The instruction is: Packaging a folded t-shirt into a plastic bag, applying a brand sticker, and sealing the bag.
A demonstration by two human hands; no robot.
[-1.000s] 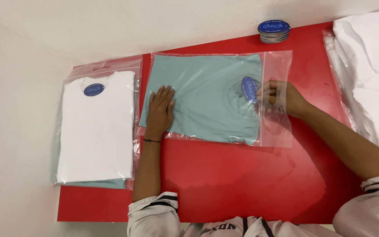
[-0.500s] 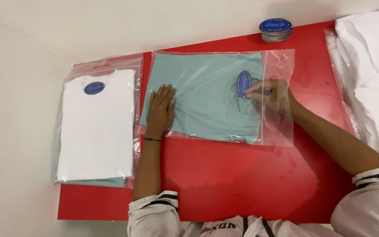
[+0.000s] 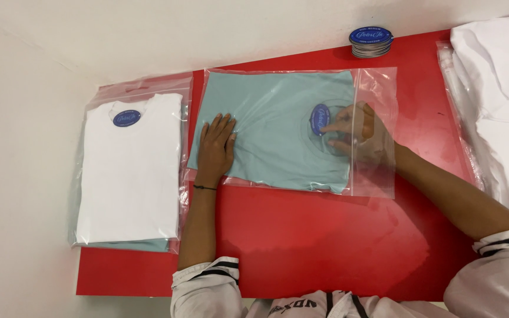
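1. head view: the right hand is pushed inside the open end of the clear plastic bag, seen through the film; its fingertips pinch the edge of a blue oval tag, so the grip is closed on the tag.
2. the tag lies at the neckline of the folded pale teal shirt, which sits inside the bag; the shirt fills most of the bag, and only a strip at the bag's right end holds no shirt.
3. the left hand lies flat, palm down, fingers spread and open, on top of the bag over the shirt's lower left corner; it presses on the film and grips nothing. a thin dark band circles that wrist.
4. the bag with the teal shirt lies flat in the middle of the red counter, its long side running left to right.
5. just left of it, partly off the counter's edge, lies a bagged white shirt with its own blue oval tag at the collar; a teal layer shows under its lower edge.
6. a small stack of blue oval tags sits at the far edge of the counter, beyond the bag's right end.
7. at the far right lies a pile of white cloth with clear plastic beside it.
8. white sleeves with dark stripes show at the bottom of the view.
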